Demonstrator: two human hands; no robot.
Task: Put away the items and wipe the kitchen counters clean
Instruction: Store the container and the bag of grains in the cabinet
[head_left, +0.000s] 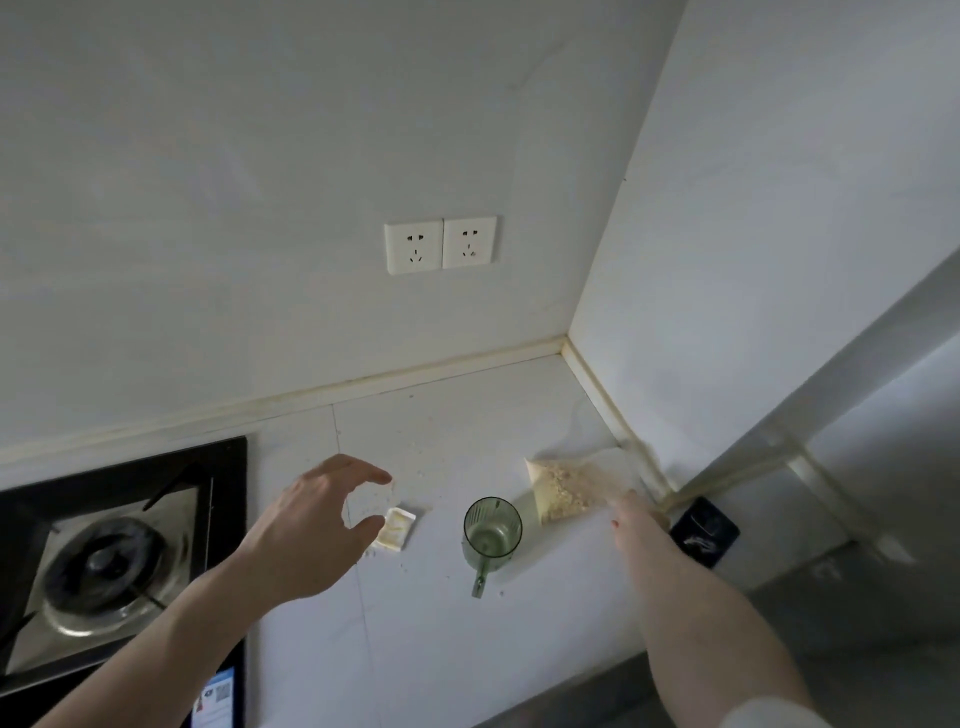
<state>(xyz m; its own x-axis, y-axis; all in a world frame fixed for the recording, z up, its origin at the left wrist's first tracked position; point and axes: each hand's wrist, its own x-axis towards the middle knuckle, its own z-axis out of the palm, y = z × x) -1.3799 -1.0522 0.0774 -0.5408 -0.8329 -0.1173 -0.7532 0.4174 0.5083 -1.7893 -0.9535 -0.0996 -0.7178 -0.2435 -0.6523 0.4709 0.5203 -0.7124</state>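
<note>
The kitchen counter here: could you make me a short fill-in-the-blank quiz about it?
1. The green cup stands between the small white tray and the bag of ____.
2. The right hand touches the ____.
3. The left hand is open above the small white ____.
4. Two ____ sit on the wall.

Missing: oats; bag; tray; sockets

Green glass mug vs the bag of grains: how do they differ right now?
The green glass mug stands upright, rigid and looks empty; the bag of grains lies flat, soft and is partly filled. The mug stands untouched between the hands; the right hand is at the bag's near edge. The left hand touches neither. Both are see-through and rest on the white counter.
</note>
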